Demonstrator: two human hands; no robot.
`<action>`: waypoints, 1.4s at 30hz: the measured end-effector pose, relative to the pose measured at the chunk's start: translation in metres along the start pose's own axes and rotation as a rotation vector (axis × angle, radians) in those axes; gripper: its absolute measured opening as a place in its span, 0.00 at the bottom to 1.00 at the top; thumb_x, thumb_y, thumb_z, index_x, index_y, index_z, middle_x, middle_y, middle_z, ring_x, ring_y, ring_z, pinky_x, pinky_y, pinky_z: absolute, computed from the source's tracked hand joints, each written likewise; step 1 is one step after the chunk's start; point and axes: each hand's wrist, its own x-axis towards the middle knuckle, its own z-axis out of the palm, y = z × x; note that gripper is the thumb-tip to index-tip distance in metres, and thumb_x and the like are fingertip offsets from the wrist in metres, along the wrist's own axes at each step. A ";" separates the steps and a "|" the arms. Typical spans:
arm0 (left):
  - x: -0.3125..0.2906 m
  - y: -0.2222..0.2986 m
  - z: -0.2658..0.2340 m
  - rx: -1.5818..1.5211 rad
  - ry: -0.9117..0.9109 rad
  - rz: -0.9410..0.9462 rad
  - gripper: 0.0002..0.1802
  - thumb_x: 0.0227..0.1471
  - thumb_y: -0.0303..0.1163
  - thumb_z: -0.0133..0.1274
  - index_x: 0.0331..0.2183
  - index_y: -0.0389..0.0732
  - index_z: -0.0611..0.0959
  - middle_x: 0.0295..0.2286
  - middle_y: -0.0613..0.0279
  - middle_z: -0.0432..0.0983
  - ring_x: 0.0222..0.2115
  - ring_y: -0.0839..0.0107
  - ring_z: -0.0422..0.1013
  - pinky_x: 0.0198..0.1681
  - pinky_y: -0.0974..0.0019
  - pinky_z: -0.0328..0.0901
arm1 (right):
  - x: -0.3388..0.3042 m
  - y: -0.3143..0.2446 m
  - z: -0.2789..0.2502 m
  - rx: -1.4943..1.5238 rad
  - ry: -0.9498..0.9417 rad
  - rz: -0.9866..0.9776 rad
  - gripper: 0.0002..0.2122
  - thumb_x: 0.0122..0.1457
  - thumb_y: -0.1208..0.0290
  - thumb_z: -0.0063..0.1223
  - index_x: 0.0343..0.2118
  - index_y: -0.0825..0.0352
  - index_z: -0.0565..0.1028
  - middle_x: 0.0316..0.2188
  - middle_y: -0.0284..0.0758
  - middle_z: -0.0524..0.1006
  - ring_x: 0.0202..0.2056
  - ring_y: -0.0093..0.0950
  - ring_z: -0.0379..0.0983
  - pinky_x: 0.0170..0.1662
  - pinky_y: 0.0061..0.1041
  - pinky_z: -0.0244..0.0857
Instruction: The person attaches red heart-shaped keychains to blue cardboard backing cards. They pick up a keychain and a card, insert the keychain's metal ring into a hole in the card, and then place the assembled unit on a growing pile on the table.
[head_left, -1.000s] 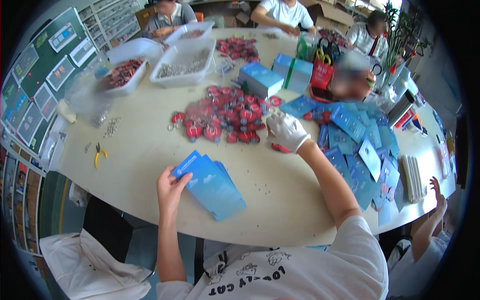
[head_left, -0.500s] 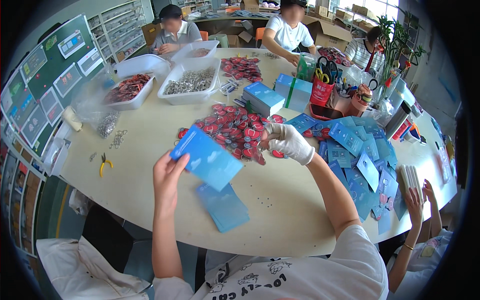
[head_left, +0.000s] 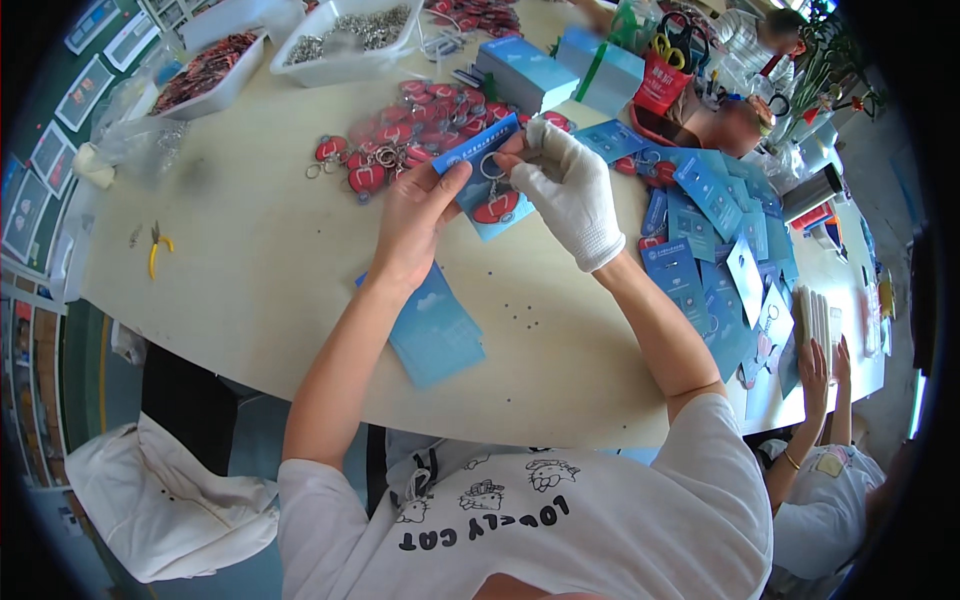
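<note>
Held card (head_left: 478, 187): blue. Keyring tag (head_left: 495, 208): red, white-lined. Glove (head_left: 578, 203): white. Pliers handles (head_left: 153, 262): yellow.

The blue card (head_left: 477, 184) looks like smooth paper, the key ring (head_left: 484, 172) shiny metal. The glove (head_left: 574, 196) is matt knitted cloth; the table (head_left: 250, 260) looks smooth.

open tabletop (head_left: 240, 260) left, keychains (head_left: 440, 112) ahead, card heap (head_left: 712, 268) right

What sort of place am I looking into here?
Probably a hand-assembly or packing workshop: the big work table carries a heap of red keychains, a white tub of small metal parts and a loose spread of blue cards.
</note>
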 end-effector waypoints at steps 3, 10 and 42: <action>-0.002 -0.003 -0.006 0.124 -0.038 0.070 0.11 0.53 0.28 0.56 0.40 0.39 0.80 0.37 0.65 0.77 0.39 0.78 0.71 0.45 0.70 0.65 | -0.001 0.003 0.004 -0.039 0.020 -0.014 0.05 0.51 0.83 0.52 0.32 0.73 0.73 0.27 0.31 0.77 0.29 0.14 0.72 0.34 0.15 0.68; -0.006 -0.001 0.011 0.092 0.054 0.227 0.09 0.50 0.28 0.59 0.36 0.36 0.82 0.32 0.67 0.77 0.34 0.83 0.70 0.40 0.77 0.63 | -0.001 0.005 0.001 -0.066 -0.005 0.023 0.08 0.50 0.82 0.55 0.35 0.73 0.72 0.31 0.31 0.76 0.31 0.15 0.73 0.35 0.15 0.68; -0.083 0.032 -0.080 1.469 0.013 -0.021 0.21 0.40 0.37 0.65 0.31 0.36 0.73 0.30 0.58 0.70 0.33 0.64 0.65 0.39 0.63 0.62 | 0.034 0.013 -0.141 -1.577 0.104 -0.174 0.18 0.46 0.63 0.59 0.41 0.64 0.74 0.39 0.42 0.75 0.43 0.42 0.70 0.47 0.38 0.64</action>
